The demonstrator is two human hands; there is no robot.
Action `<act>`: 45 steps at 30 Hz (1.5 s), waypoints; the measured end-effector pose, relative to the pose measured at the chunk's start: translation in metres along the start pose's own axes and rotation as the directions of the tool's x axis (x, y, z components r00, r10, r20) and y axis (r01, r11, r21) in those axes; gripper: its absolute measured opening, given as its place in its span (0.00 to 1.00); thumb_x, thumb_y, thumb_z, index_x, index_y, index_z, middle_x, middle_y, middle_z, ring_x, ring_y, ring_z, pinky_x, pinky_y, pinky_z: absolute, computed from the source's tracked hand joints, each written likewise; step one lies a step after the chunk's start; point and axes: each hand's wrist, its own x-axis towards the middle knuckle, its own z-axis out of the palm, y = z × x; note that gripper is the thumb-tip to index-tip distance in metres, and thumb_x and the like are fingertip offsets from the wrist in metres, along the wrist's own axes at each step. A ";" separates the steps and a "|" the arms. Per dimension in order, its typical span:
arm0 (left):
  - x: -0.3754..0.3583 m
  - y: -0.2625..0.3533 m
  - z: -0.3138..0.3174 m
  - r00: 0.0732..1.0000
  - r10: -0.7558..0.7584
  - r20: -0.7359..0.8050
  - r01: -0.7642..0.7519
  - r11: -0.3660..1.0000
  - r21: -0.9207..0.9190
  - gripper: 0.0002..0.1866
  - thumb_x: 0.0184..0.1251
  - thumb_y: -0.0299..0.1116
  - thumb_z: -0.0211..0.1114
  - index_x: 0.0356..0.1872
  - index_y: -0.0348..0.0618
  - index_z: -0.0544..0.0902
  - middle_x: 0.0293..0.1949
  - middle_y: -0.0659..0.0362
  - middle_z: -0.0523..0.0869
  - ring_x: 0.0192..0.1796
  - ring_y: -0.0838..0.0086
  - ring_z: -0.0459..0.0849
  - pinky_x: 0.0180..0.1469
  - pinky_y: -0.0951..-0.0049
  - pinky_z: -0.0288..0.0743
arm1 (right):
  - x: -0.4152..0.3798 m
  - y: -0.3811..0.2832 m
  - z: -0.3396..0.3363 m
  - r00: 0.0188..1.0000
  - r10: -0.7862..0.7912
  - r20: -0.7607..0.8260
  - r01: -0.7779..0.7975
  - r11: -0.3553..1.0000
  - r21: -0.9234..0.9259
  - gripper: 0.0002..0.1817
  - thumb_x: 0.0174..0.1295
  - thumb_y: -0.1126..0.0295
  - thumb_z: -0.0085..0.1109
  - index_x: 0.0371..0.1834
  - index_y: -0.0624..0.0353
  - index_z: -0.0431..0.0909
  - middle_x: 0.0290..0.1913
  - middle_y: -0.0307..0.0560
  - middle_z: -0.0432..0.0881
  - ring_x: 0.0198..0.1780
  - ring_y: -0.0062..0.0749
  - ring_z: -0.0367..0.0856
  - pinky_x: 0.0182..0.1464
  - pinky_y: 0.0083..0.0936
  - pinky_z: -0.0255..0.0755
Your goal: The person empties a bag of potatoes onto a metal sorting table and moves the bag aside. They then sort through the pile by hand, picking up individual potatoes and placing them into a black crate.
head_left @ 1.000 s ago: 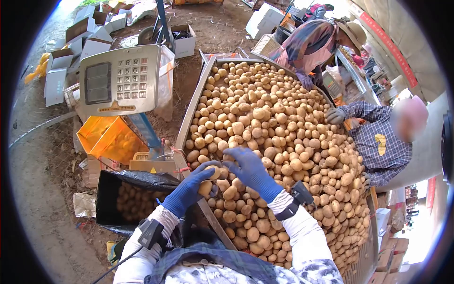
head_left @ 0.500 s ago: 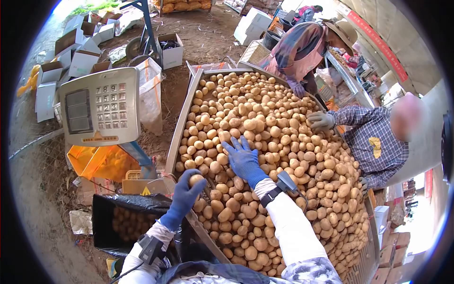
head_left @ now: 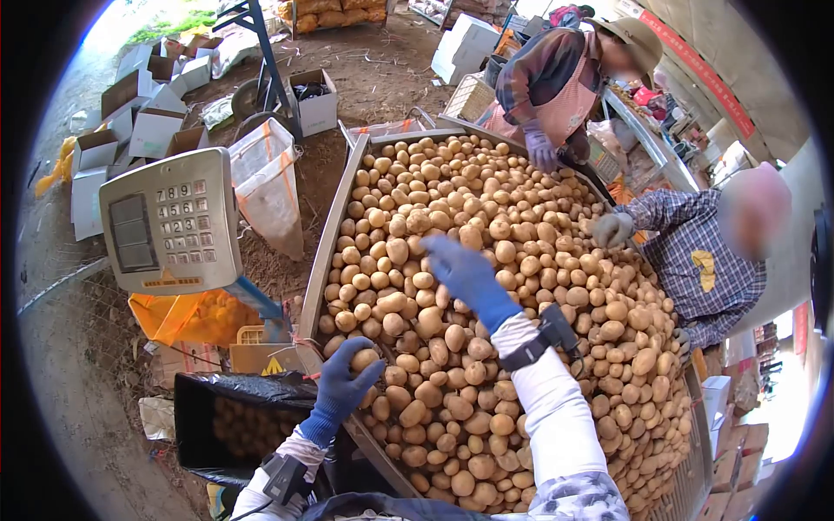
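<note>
My left hand (head_left: 344, 382), in a blue glove, is closed around a potato (head_left: 363, 359) at the left rim of the sorting table. Over the heap of potatoes (head_left: 426, 321) my right hand (head_left: 469, 276), gloved in blue too, is stretched out with its fingers pointing up and left. They are somewhat blurred, and no potato shows in them. Below my left hand stands a black-lined bin (head_left: 198, 425) with potatoes inside. The table's metal rim (head_left: 323, 252) borders the heap.
A weighing scale display (head_left: 169, 221) stands at left, above an orange bag (head_left: 204, 314). Two people work across the heap; a grey-gloved hand (head_left: 613, 229) and a purple-gloved hand (head_left: 540, 148) are near the potatoes. Cardboard boxes (head_left: 156, 122) lie at upper left.
My right hand has moved slightly right and down, and its fingers are less spread. My left hand, still holding the potato, is a little lower. The co-workers' hands have shifted.
</note>
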 end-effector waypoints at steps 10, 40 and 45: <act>0.002 0.000 -0.003 0.994 -0.092 0.055 0.092 0.996 0.016 0.19 0.62 0.32 0.75 0.52 0.40 0.80 0.40 0.56 0.86 0.42 0.73 0.86 0.47 0.70 0.81 | 0.108 0.082 0.022 0.967 0.252 -0.027 -0.212 0.748 -0.629 0.15 0.69 0.64 0.52 0.57 0.45 0.80 0.63 0.53 0.76 0.59 0.53 0.81 0.60 0.49 0.77; 0.002 0.007 -0.007 0.994 -0.110 0.023 0.112 0.987 -0.119 0.14 0.66 0.29 0.70 0.50 0.40 0.79 0.40 0.58 0.84 0.42 0.76 0.83 0.47 0.74 0.80 | -0.024 -0.006 -0.009 0.971 0.224 -0.089 -0.188 0.936 0.298 0.25 0.64 0.69 0.65 0.64 0.52 0.73 0.61 0.52 0.79 0.59 0.40 0.80 0.60 0.33 0.76; -0.012 -0.009 -0.020 0.877 -0.343 0.335 0.441 0.302 -0.845 0.26 0.74 0.56 0.58 0.55 0.42 0.79 0.54 0.51 0.83 0.56 0.63 0.85 0.52 0.66 0.82 | -0.080 -0.100 0.007 0.969 0.182 0.170 -0.247 0.784 0.569 0.27 0.65 0.67 0.67 0.67 0.55 0.72 0.56 0.46 0.81 0.54 0.29 0.80 0.58 0.27 0.75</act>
